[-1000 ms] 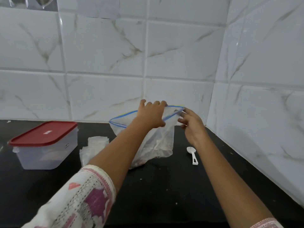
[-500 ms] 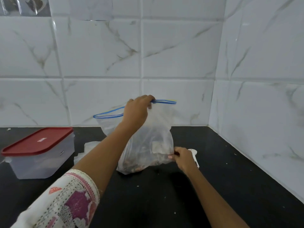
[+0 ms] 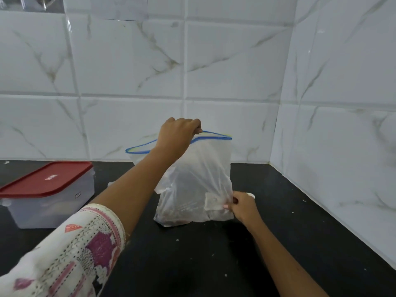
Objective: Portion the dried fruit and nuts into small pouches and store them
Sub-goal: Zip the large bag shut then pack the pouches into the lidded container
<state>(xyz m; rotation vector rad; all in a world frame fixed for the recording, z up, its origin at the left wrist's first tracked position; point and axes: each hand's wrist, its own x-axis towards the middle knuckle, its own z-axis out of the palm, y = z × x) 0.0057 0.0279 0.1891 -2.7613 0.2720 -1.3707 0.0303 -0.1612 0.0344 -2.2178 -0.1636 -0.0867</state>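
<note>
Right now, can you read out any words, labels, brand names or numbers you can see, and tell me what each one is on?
None can be read.
Small white mark on the red lid of the clear plastic storage box: too blurred.
Small dark mark on that box's front wall: too small.
White label patch inside the clear zip-top bag with the blue seal, near the right hand: no legible print.
The left hand grips the bag's top.

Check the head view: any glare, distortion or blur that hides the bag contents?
Head view: wide-angle bend in the tile lines toward the edges; a small glare streak on the wall tile; soft, even light. The bag is cloudy, so its contents show only as a brown blur. Both hands look sharp.
</note>
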